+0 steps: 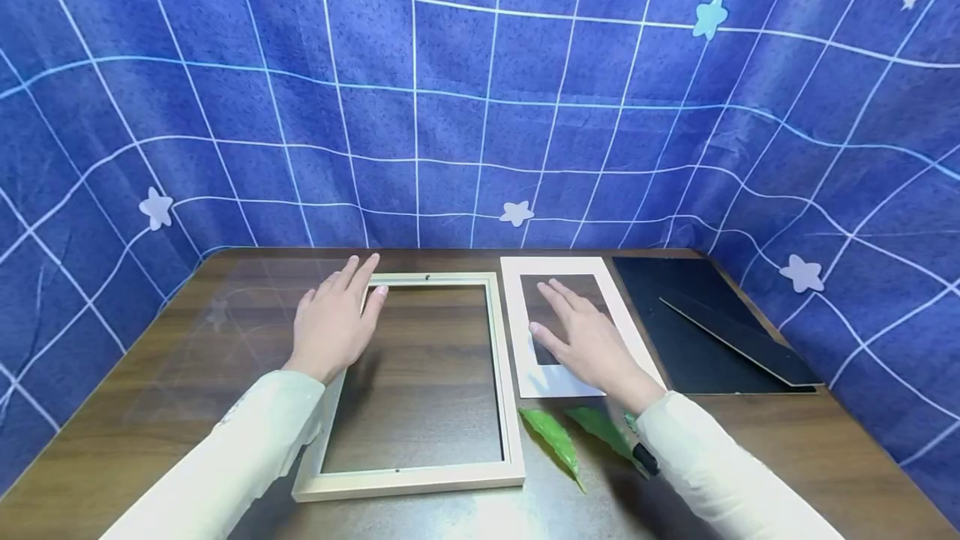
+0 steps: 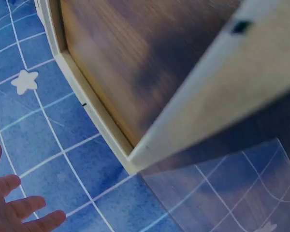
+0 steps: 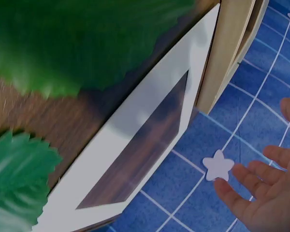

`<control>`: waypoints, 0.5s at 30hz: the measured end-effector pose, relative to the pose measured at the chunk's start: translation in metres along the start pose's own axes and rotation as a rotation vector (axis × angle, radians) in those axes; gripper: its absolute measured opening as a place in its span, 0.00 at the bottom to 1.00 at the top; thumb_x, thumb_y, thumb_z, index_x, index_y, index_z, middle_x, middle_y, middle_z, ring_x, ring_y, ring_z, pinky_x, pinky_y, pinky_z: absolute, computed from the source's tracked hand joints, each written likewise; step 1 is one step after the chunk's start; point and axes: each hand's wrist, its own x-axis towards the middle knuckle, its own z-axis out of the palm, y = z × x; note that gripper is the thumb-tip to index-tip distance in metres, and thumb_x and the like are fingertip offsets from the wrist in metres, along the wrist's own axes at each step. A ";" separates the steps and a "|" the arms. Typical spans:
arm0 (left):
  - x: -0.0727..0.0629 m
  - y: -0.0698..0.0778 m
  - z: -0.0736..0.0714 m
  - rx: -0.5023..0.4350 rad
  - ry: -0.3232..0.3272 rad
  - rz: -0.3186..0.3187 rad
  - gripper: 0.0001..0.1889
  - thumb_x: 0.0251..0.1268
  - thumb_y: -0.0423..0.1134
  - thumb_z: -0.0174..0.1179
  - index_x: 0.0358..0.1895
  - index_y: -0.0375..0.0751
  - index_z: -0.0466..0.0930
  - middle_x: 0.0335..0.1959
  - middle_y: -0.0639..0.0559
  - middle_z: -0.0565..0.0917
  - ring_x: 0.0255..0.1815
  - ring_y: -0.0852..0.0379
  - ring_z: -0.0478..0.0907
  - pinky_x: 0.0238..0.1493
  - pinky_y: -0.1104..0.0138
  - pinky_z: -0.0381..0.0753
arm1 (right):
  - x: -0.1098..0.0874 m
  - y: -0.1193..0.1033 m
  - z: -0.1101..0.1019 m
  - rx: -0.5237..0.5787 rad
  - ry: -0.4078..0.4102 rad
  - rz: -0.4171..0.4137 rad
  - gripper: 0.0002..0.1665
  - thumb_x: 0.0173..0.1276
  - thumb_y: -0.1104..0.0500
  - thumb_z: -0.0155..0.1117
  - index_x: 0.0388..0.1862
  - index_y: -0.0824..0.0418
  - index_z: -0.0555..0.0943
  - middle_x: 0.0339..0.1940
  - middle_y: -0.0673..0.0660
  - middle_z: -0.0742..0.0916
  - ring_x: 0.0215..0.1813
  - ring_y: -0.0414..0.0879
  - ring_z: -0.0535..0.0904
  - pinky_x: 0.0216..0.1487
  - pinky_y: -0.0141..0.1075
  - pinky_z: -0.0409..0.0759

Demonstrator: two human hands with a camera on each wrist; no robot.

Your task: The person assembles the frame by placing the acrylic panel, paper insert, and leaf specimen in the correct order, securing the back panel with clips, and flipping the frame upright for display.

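My left hand (image 1: 333, 323) hovers over the left side of a pale wooden picture frame (image 1: 420, 480), its fingers spread and holding nothing. The frame lies on the table with the wood showing through its opening. My right hand (image 1: 588, 340) is above a white mat board (image 1: 551, 382) with a rectangular window, fingers extended and nothing in them. In the wrist views, the left hand (image 2: 19, 208) and the right hand (image 3: 266, 188) both appear apart from these pieces. Two green leaves, one (image 1: 555, 440) fully visible and one (image 1: 602, 430) partly behind my right sleeve, lie below the mat.
A black backing board (image 1: 652, 307) with a raised stand flap (image 1: 738, 338) lies at the right. Left of the frame is a clear sheet (image 1: 217, 332), reflecting the curtain. A blue star-patterned curtain (image 1: 450, 123) closes off the table's back and sides.
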 end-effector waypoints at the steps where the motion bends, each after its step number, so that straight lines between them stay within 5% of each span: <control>1: -0.001 -0.002 -0.001 -0.002 0.003 0.000 0.31 0.84 0.56 0.34 0.82 0.48 0.52 0.80 0.36 0.57 0.76 0.30 0.59 0.71 0.33 0.55 | 0.000 -0.001 0.001 0.004 -0.012 0.002 0.39 0.77 0.44 0.58 0.80 0.60 0.63 0.79 0.63 0.67 0.74 0.69 0.66 0.71 0.62 0.65; 15: -0.011 -0.027 -0.014 -0.014 0.023 -0.037 0.31 0.84 0.55 0.35 0.80 0.44 0.56 0.79 0.32 0.58 0.74 0.27 0.60 0.69 0.32 0.57 | -0.007 -0.019 0.012 0.065 -0.178 -0.034 0.40 0.76 0.44 0.61 0.79 0.61 0.65 0.79 0.64 0.67 0.75 0.68 0.65 0.70 0.62 0.66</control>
